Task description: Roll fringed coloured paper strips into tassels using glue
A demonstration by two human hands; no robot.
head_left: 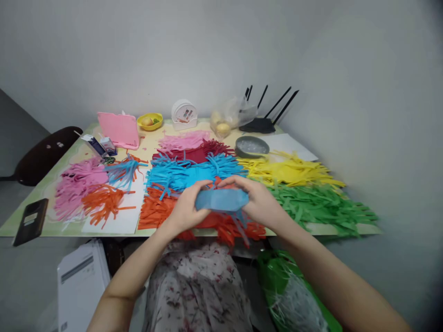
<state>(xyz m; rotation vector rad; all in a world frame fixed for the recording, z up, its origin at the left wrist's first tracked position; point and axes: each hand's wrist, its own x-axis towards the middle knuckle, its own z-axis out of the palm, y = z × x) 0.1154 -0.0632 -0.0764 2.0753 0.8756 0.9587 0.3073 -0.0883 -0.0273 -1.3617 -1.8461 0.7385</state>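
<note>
A blue piece of folded or stacked paper [221, 200] is held level between both hands above the table's front edge, a little blurred. Closed on its left end is my left hand [188, 205]. My right hand [258, 198] grips the right end, with thin blue strips hanging just below it. Under and behind the hands lie fringed orange strips [155, 207], a blue fringed pile [197, 175] and dark red strips [197, 154]. Yellow fringe [294, 170] and green fringe [318, 207] spread to the right.
Pink fringe [83, 184] and a phone [31, 221] lie at the left. Along the back stand a pink tablet case [119, 130], a yellow bowl [150, 121], a grey bowl [252, 147] and a black router [258, 125]. A green bag [273, 276] sits below the table.
</note>
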